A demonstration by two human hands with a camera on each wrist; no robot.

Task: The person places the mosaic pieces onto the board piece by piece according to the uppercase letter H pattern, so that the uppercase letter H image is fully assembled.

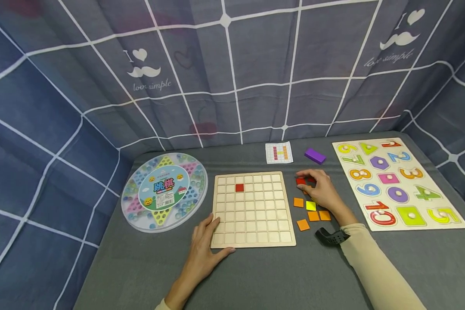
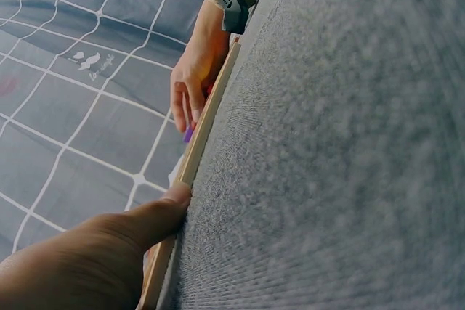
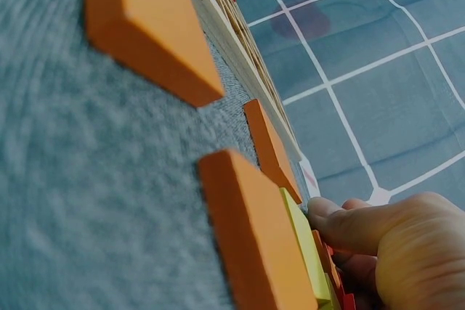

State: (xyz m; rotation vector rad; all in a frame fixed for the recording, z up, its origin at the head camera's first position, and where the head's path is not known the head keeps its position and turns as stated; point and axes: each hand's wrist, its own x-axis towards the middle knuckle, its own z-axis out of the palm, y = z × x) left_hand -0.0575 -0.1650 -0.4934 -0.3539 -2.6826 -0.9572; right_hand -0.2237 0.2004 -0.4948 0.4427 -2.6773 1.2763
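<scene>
Right hand: the right hand [image 1: 319, 189] has thumb and forefinger clamped on a red tile [image 1: 300, 181], its other fingers bent beside them.
Left hand: the left hand [image 1: 205, 245] has thumb and fingers spread apart, resting along the near-left corner of the grid board [image 1: 252, 211].
Red tile: just right of the board, beyond the loose orange tiles [image 1: 303, 224] and the yellow tile [image 1: 311, 206], on the grey worktop [image 1: 255, 280].
Tile handling: probably light, stiff and hard to damage; the painted faces may be a little slick. Opposite side edges look the best hold, leaving the underside free.
Orange tiles: flat and thick enough, in the right wrist view, for a fingertip to catch an edge.
Board: seems light, stiff wood, likely to slide on cloth if nudged; best steadied by its rim, away from the cells.
Placed square [image 1: 239, 187]: red, second row from the far edge, third column from the left; likely snug, so easier pushed from above than pried.
Pattern card [image 1: 278, 152]: thin-looking, probably bends easily; a corner is the place to lift it.
</scene>
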